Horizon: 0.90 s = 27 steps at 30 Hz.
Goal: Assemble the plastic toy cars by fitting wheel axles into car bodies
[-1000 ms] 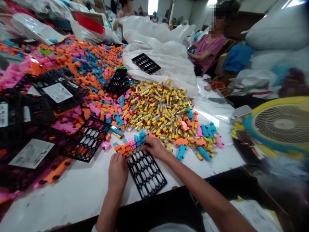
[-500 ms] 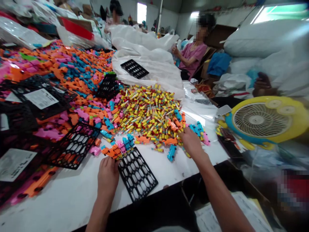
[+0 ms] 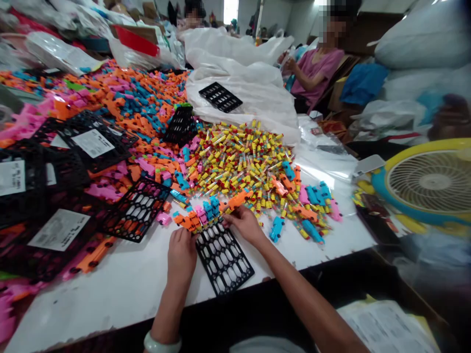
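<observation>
A black plastic grid tray [image 3: 225, 259] lies tilted at the table's front edge. Along its far end sits a row of small toy cars [image 3: 200, 215], orange, pink and blue, with bits of yellow under them. My left hand [image 3: 183, 252] grips the tray's far left corner, fingers closed by the orange cars. At the far right corner is my right hand [image 3: 245, 224], its fingers pinched on an orange toy car [image 3: 240, 198] at the end of the row. Just beyond lies a heap of clear tubes with yellow-and-red ends [image 3: 239, 162].
Loose toy cars [image 3: 147, 105] cover the table's left and far side. More black trays [image 3: 134, 208] lie on them. Right of the heap are several cars [image 3: 312, 196], a phone [image 3: 369, 165] and a yellow-blue fan [image 3: 427, 181]. A person in pink [image 3: 318, 71] sits across.
My right hand has moved left from the cars beside the tube heap to the tray's far right corner, bringing an orange car. My left hand stays at the tray. The view has shifted left.
</observation>
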Motion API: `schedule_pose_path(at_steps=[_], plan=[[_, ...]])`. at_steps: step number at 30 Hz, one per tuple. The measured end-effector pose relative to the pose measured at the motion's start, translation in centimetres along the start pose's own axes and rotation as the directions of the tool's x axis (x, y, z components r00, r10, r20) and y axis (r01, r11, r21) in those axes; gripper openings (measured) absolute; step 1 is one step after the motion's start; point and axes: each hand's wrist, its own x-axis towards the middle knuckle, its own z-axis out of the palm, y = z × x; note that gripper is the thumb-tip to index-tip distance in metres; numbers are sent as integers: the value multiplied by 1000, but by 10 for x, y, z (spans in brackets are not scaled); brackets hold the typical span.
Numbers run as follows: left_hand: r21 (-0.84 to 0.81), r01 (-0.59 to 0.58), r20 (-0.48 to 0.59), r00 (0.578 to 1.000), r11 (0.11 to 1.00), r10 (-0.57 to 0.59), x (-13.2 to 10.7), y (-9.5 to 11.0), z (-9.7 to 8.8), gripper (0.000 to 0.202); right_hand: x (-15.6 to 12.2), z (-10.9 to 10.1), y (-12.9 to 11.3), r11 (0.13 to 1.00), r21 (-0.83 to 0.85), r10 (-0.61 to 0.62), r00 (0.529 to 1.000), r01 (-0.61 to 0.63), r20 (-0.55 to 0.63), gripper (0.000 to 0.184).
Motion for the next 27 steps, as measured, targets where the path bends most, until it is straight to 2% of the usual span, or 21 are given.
schedule_pose_path(at_steps=[3, 6, 8, 11, 14, 17, 19, 21, 22, 24, 25, 27], plan=[[-18, -3, -7, 1000, 1000, 3, -1, -1, 1, 18, 10, 0, 5, 982, -174, -71, 997, 66, -23, 22], [-26, 3, -1, 1000, 1000, -3, -1, -1, 2, 16, 8, -1, -1, 883, -400, -249, 967, 245, 42, 10], [-21, 4, -6, 1000, 1000, -4, -2, -2, 3, 16, 5, 0, -7, 813, -478, -320, 941, 332, 110, 9], [-3, -10, -20, 1000, 1000, 10, -1, -2, 3, 17, 5, 2, -10, 788, -492, -338, 928, 371, 158, 11], [0, -37, -26, 999, 999, 37, 0, -3, 2, 18, 9, 5, -9, 794, -497, -313, 936, 350, 158, 9], [17, -80, -46, 996, 997, 80, 2, -7, 3, 20, 8, -3, -9, 841, -450, -273, 953, 302, 130, 7], [44, -111, -50, 992, 993, 113, 3, -10, 4, 22, 1, -24, -16, 877, -413, -272, 962, 247, -3, 11], [70, -125, -47, 991, 990, 128, 3, -12, 5, 25, -13, -63, -27, 848, -511, -296, 924, 138, -241, 16], [80, -125, -44, 991, 989, 129, 3, -13, 6, 26, -22, -87, -35, 795, -605, -327, 873, 47, -362, 17], [86, -116, -41, 992, 989, 120, 4, -13, 6, 27, -39, -138, -49, 581, -763, -331, 773, -284, -541, 21], [85, -111, -40, 993, 990, 114, 4, -13, 6, 28, -45, -161, -54, 542, -750, -311, 739, -378, -597, 20], [78, -109, -32, 993, 991, 112, 5, -12, 6, 27, -52, -195, -59, 484, -723, -252, 713, -492, -654, 20]])
